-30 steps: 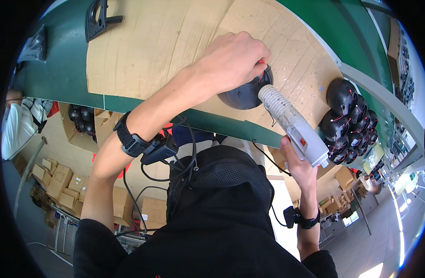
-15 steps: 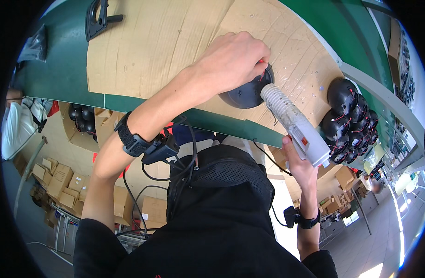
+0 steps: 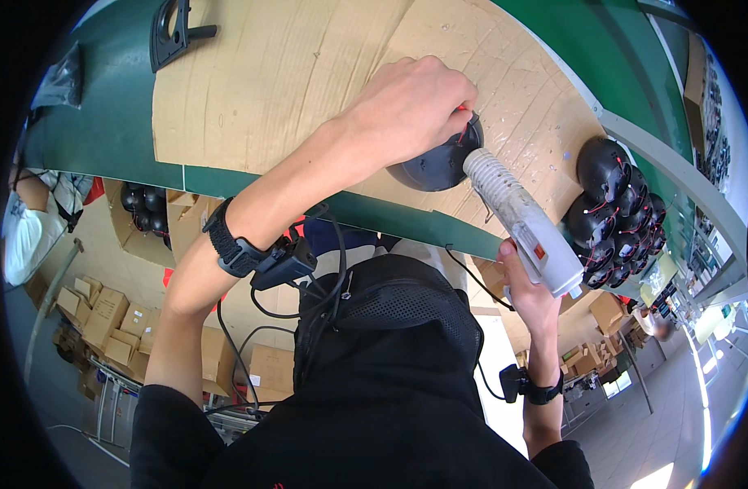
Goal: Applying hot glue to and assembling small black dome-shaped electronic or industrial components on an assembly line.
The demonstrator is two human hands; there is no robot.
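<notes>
My left hand (image 3: 419,106) is closed over a black dome-shaped housing (image 3: 436,169) on the cardboard, its fingertips pinching a thin red wire (image 3: 467,116). The hand hides part of the dome. From the right, my right hand (image 3: 527,285) grips a grimy white heat gun (image 3: 525,218) with a ribbed barrel and a red switch. The barrel's end points up and left at the dome's right side, very near it; whether they touch I cannot tell.
A flattened cardboard sheet (image 3: 252,98) covers much of the green table (image 3: 105,147). Several black domes with red wires (image 3: 606,175) are heaped at the right. A black bracket (image 3: 172,37) lies far left. Cardboard boxes (image 3: 105,314) stand below left; black cables (image 3: 333,306) hang by my left forearm.
The heat gun has shifted slightly to the right and its body has turned a little. My left hand has barely moved at the dome. Another person's arm at the left edge moved.
</notes>
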